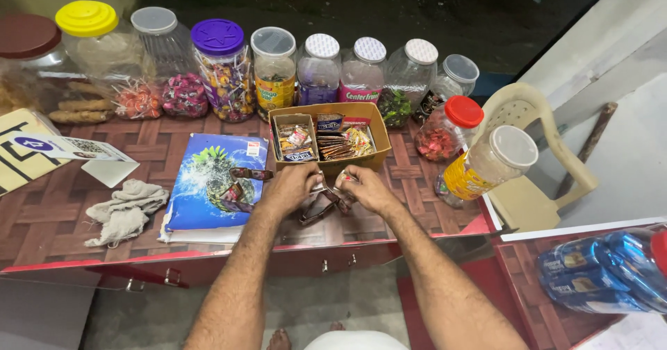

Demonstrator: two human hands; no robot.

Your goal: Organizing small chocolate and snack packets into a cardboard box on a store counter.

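A strip of small dark sachets (326, 204) lies bunched between the two hands, just in front of the open cardboard box (379, 138) at the middle of the worktop (62, 218). The left hand (290, 187) is curled around the strip's near end, fingers closed on it, and the right hand (367, 189) pinches the other end at about 3 o'clock from the left; both are closed on the sachets, and part of the strip trails down toward 6 o'clock onto the woven-pattern surface. The box sits at 12 o'clock from the hands and holds more packets, sorted into a small inner compartment on its left and a wider one on its right. At 9 o'clock from the hands lies a blue-covered notebook (208, 176) with a few loose sachets on top, and farther that way a crumpled grey cloth (125, 211). Behind the box, a row of clear plastic jars of sweets runs along the far edge, among them one with a purple lid (217, 36) and one with a yellow lid (86, 17). At 2 o'clock stand two more jars, one with a red lid (463, 110), and beyond them a cream plastic chair (535, 148).
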